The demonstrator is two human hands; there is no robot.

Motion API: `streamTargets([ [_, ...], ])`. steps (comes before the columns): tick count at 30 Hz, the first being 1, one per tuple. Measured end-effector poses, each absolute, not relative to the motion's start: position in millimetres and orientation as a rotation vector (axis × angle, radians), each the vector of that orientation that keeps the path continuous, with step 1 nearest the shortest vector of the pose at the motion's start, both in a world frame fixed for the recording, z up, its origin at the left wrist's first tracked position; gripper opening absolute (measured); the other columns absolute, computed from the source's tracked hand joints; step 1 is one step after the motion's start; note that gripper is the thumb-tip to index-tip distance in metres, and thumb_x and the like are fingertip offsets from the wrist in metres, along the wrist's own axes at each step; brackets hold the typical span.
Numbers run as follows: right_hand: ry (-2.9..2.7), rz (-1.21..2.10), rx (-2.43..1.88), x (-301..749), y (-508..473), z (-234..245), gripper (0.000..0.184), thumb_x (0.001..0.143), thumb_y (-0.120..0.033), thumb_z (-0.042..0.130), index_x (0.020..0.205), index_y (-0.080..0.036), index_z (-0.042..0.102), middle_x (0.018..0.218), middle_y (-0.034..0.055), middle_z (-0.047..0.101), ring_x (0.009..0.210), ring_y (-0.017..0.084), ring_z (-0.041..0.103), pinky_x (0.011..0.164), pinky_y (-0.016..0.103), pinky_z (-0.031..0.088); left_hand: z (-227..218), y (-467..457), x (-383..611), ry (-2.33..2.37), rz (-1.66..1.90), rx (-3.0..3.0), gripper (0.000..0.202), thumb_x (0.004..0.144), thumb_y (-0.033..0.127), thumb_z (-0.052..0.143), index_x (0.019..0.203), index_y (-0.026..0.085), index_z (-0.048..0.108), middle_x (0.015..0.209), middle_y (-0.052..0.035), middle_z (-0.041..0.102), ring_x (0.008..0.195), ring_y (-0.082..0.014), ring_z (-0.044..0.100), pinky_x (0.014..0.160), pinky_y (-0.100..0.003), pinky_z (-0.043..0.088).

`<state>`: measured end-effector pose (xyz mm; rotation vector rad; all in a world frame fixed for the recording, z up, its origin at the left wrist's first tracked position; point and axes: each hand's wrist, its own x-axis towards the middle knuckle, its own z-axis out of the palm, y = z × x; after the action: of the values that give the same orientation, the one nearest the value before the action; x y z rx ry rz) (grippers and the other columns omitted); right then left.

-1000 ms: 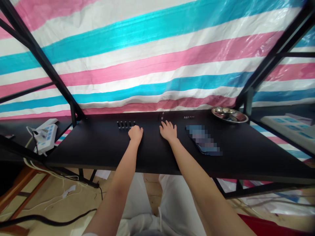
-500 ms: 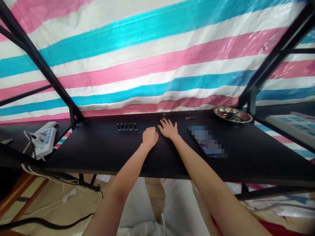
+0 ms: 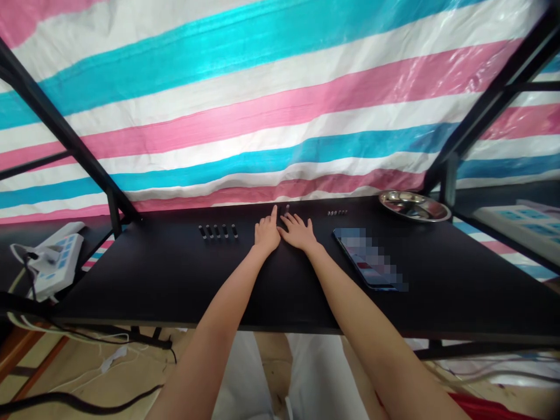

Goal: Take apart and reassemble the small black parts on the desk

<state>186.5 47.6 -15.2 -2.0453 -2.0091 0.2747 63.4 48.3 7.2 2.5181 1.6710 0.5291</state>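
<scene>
My left hand [image 3: 266,234] rests on the black table with its index finger stretched forward and its other fingers bent; I see nothing in it. Right beside it, my right hand [image 3: 298,232] lies palm down with its fingers spread. Just beyond its fingertips stands a small dark cylinder with a silvery top [image 3: 287,209], partly hidden by the fingers; whether they touch it I cannot tell. Left of my hands, several short black cylinders with light ends [image 3: 217,231] form a row. To the right, several tiny silvery pieces [image 3: 337,213] lie in a line.
A phone [image 3: 365,259] lies right of my right forearm, its screen blurred out. Behind it, at the far right, sits a round steel dish [image 3: 437,213]. Black frame posts [image 3: 114,213] flank the table [image 3: 153,280]. A white power strip [image 3: 61,265] with cables is at the left.
My left hand has gone from curled fingers to a forward-stretched index finger, close to the small upright cylinder. My right hand stays spread in nearly the same place. The view has shifted slightly.
</scene>
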Motion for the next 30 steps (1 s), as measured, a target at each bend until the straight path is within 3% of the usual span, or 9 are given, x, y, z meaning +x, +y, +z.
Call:
streamTargets([
  [4,-2.018,0.286,-2.026,187.9,47.4,-12.6,0.057,0.089,-0.051,0.024,0.139,-0.026,0.031,0.148,0.0044,0.025,0.136,0.027,0.016,0.106,0.060,0.007,5.5,62.6,65.2,1.585,0.517,2.565,0.073,0.081,0.013,0.041,0.144,0.029,0.007,0.125,-0.0073,0.050,0.109,-0.0212,0.047,0.089,-0.035,0.037],
  [7,-2.030,0.307,-1.987,189.3,48.0,-11.8,0.055,0.089,-0.049,0.027,0.139,-0.027,0.031,0.148,0.0039,0.026,0.136,0.027,0.017,0.105,0.061,0.006,3.5,69.2,65.6,1.549,0.483,2.583,0.068,0.081,0.013,0.040,0.142,0.031,0.015,0.132,-0.0060,0.046,0.115,-0.0212,0.044,0.090,-0.036,0.036],
  [17,-1.999,0.300,-1.791,185.3,43.2,-11.6,0.040,0.088,-0.031,0.038,0.126,-0.024,0.049,0.138,0.0061,0.042,0.129,0.025,0.032,0.105,0.059,0.014,3.3,68.6,65.3,1.575,0.593,2.520,0.036,0.086,0.013,0.037,0.121,0.019,0.044,0.124,-0.0083,0.051,0.107,-0.0195,0.050,0.087,-0.033,0.038],
  [21,-1.956,0.242,-1.664,186.2,45.0,-17.0,0.031,0.084,-0.027,0.044,0.111,-0.023,0.059,0.126,0.0073,0.053,0.117,0.024,0.046,0.102,0.055,0.025,4.7,67.6,64.7,1.585,0.573,2.526,0.027,0.087,0.015,0.038,0.112,0.018,0.048,0.116,-0.0084,0.056,0.104,-0.0199,0.051,0.086,-0.034,0.039],
  [25,-1.900,0.172,-1.542,190.9,49.0,-21.6,0.021,0.080,-0.021,0.047,0.091,-0.021,0.065,0.102,0.0073,0.063,0.095,0.021,0.056,0.089,0.040,0.042,4.2,68.6,64.4,1.590,0.560,2.546,0.022,0.087,0.016,0.039,0.104,0.017,0.053,0.110,-0.0083,0.059,0.101,-0.0207,0.052,0.084,-0.034,0.039],
  [30,-1.697,0.090,-1.504,194.8,51.1,-22.5,0.015,0.078,-0.020,0.047,0.078,-0.020,0.062,0.083,0.0072,0.061,0.080,0.021,0.055,0.076,0.035,0.045,2.1,70.0,65.9,1.635,0.609,2.497,0.021,0.085,0.018,0.042,0.104,0.015,0.053,0.107,-0.0097,0.059,0.100,-0.0215,0.052,0.083,-0.035,0.039],
])
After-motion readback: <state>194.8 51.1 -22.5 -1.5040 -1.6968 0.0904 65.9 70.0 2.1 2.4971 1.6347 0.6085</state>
